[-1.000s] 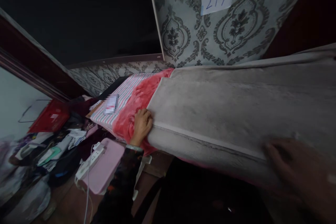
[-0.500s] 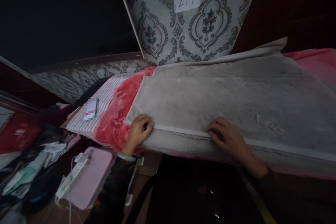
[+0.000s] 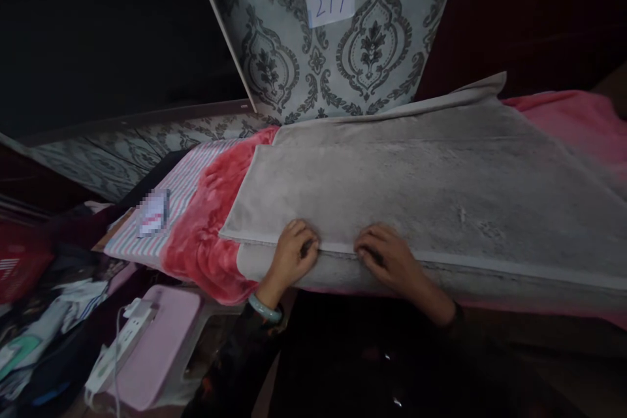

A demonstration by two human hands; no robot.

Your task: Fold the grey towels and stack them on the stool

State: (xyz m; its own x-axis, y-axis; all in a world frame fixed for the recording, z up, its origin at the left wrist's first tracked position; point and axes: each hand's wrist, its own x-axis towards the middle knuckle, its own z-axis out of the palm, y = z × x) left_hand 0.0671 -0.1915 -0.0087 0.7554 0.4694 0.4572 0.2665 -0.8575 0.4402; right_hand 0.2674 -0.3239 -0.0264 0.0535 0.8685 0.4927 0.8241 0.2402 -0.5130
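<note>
A grey plush blanket point(image 3: 392, 170) lies folded lengthwise across the bed, on top of a red fleece blanket point(image 3: 210, 222). My left hand point(image 3: 290, 256) pinches the near folded edge of the grey blanket, fingers curled over the hem, a pale green bangle on the wrist. My right hand point(image 3: 389, 260) grips the same edge a short way to the right, fingers bent onto the cloth. The two hands sit close together near the blanket's left end.
A striped sheet point(image 3: 166, 199) with a small flat packet point(image 3: 153, 212) lies left of the red blanket. A pink stool point(image 3: 161, 346) with a white power strip point(image 3: 117, 346) stands at lower left beside clutter. Patterned wallpaper with a "277" label point(image 3: 330, 3) is behind; pink bedding point(image 3: 578, 124) at right.
Both hands have slid along the grey blanket's near edge toward each other: the left moved right from the corner, the right moved left. The view has shifted rightward.
</note>
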